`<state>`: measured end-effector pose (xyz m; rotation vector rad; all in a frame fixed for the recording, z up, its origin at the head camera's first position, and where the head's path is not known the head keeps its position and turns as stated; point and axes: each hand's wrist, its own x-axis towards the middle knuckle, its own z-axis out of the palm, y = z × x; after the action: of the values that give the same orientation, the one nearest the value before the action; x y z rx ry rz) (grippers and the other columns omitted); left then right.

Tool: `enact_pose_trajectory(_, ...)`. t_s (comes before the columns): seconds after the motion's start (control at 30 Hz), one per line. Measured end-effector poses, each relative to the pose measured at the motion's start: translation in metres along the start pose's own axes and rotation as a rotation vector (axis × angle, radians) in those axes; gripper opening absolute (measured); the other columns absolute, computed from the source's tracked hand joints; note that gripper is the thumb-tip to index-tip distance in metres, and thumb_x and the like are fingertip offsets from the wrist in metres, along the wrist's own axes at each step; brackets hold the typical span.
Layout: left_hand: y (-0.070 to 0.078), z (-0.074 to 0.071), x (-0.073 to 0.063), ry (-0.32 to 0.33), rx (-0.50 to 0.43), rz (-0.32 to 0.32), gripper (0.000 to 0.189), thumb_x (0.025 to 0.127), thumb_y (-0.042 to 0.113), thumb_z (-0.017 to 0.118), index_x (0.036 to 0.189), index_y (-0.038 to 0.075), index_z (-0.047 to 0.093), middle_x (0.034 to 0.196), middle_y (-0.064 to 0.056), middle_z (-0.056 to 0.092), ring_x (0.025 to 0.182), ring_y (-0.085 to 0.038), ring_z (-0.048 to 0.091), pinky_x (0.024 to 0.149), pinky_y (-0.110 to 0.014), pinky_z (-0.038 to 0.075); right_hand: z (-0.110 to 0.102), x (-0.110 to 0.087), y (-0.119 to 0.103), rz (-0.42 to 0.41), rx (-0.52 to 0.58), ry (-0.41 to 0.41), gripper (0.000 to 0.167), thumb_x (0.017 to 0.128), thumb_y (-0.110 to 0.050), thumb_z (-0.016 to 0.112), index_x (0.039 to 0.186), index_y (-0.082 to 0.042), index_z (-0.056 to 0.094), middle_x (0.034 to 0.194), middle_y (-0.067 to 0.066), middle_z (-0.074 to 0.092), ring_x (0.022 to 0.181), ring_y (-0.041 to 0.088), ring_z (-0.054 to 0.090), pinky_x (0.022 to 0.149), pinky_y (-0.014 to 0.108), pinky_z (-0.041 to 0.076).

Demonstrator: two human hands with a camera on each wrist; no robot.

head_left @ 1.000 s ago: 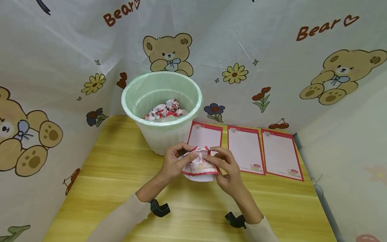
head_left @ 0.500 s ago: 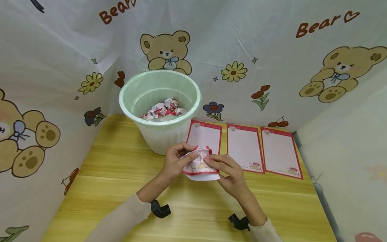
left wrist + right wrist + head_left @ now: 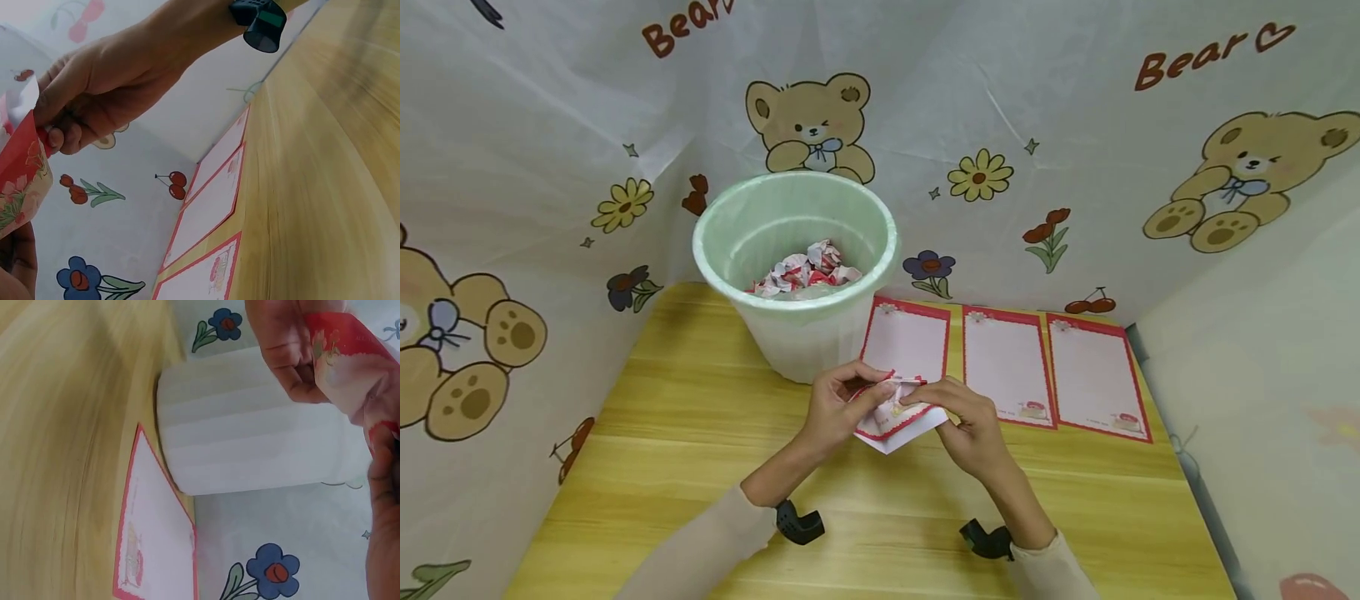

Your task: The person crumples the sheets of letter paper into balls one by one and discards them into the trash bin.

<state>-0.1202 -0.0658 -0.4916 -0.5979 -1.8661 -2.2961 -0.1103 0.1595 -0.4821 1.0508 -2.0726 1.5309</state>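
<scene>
Between my two hands, above the table, is a partly folded and creased sheet of paper with a red border and white back. My left hand pinches its left side, thumb on top. On the right side my right hand pinches the same sheet, its fingers bent over the upper edge. The right wrist view shows the printed side of the paper, red with flowers, crumpling near the fingers. In the left wrist view a red, floral part of the paper sticks out below the right hand.
Behind my left hand stands a pale green bucket with several crumpled papers inside. Three flat red-bordered sheets lie in a row at the back right: a left sheet, a middle sheet and a right sheet. Bear-print cloth hangs around the wooden table.
The held paper is folded over further, its white lower edge now coming to a point. My right fingers have shifted slightly inward over its top. Bucket and flat sheets stay where they were.
</scene>
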Motion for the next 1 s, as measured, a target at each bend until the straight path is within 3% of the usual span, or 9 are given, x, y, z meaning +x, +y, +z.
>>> enact_pose_trajectory(0.1,0.001,-0.001,0.001,-0.023,0.027,0.047,0.009,0.092,-0.01,0.077,0.101,-0.01,0.076,0.099,-0.016,0.079,0.087,-0.004,0.068,0.071,-0.014,0.056,-0.002,-0.003,0.001,0.11,0.088,-0.027,0.038,0.095,0.022,0.062,0.113,-0.006,0.08,0.107,0.013,0.081,0.099,0.006,0.071,0.088,0.017,0.058)
enact_pose_trajectory(0.2,0.002,-0.001,0.002,-0.056,0.05,0.081,0.01,0.092,-0.01,0.077,0.102,-0.008,0.077,0.096,-0.027,0.075,0.088,-0.004,0.068,0.072,-0.015,0.056,-0.001,-0.004,0.001,0.229,0.187,-0.004,0.028,0.1,0.019,0.058,0.112,0.0,0.075,0.107,0.006,0.08,0.094,0.003,0.07,0.079,0.018,0.061)
enact_pose_trajectory(0.33,0.004,-0.003,0.002,-0.082,0.087,0.095,0.012,0.092,-0.009,0.078,0.103,-0.005,0.08,0.094,-0.025,0.075,0.091,-0.005,0.069,0.075,-0.015,0.057,0.004,-0.003,0.0,0.368,0.292,0.074,0.007,0.101,0.012,0.063,0.106,0.007,0.061,0.096,-0.004,0.073,0.081,0.006,0.069,0.07,0.023,0.062)
enact_pose_trajectory(0.4,0.005,-0.004,0.002,-0.094,0.101,0.097,0.012,0.092,-0.009,0.078,0.103,-0.003,0.08,0.093,-0.022,0.075,0.092,-0.005,0.068,0.075,-0.016,0.056,0.006,-0.003,0.001,0.41,0.322,0.105,0.013,0.1,0.01,0.065,0.109,0.009,0.056,0.09,-0.003,0.066,0.077,0.008,0.066,0.068,0.024,0.061)
enact_pose_trajectory(0.5,0.006,-0.006,0.002,-0.113,0.106,0.102,0.012,0.092,-0.009,0.078,0.102,-0.002,0.081,0.092,-0.02,0.075,0.091,-0.005,0.067,0.075,-0.016,0.056,0.008,-0.002,0.001,0.459,0.346,0.081,0.022,0.102,0.007,0.066,0.123,0.008,0.058,0.101,0.0,0.064,0.086,0.007,0.068,0.072,0.025,0.062)
enact_pose_trajectory(0.57,0.006,-0.006,0.002,-0.126,0.1,0.104,0.013,0.091,-0.01,0.078,0.101,-0.002,0.081,0.092,-0.02,0.074,0.091,-0.005,0.068,0.076,-0.016,0.056,0.009,-0.004,0.002,0.463,0.341,0.049,0.025,0.103,0.005,0.064,0.128,0.007,0.062,0.11,0.0,0.067,0.093,0.007,0.068,0.075,0.026,0.063)
enact_pose_trajectory(0.63,0.006,-0.007,0.001,-0.137,0.094,0.102,0.013,0.091,-0.01,0.079,0.1,-0.002,0.081,0.092,-0.019,0.075,0.09,-0.006,0.068,0.075,-0.016,0.056,0.009,-0.005,0.003,0.45,0.329,0.027,0.02,0.104,0.005,0.063,0.124,0.006,0.068,0.117,-0.005,0.071,0.095,0.007,0.068,0.075,0.027,0.063)
enact_pose_trajectory(0.8,0.005,-0.006,0.0,-0.154,0.085,0.081,0.012,0.091,-0.008,0.08,0.099,0.0,0.081,0.092,-0.017,0.075,0.089,-0.005,0.067,0.074,-0.016,0.056,0.011,-0.007,0.005,0.339,0.32,0.055,0.015,0.099,0.015,0.061,0.098,0.005,0.071,0.092,-0.005,0.07,0.075,0.013,0.06,0.064,0.027,0.056)
enact_pose_trajectory(1.0,0.006,-0.005,0.0,-0.16,0.084,0.059,0.012,0.092,-0.006,0.079,0.102,0.0,0.081,0.095,-0.018,0.076,0.092,-0.008,0.068,0.077,-0.017,0.057,0.011,-0.006,0.007,0.274,0.34,0.082,0.021,0.096,0.02,0.059,0.091,0.001,0.068,0.078,0.009,0.061,0.066,0.012,0.052,0.054,0.026,0.046)
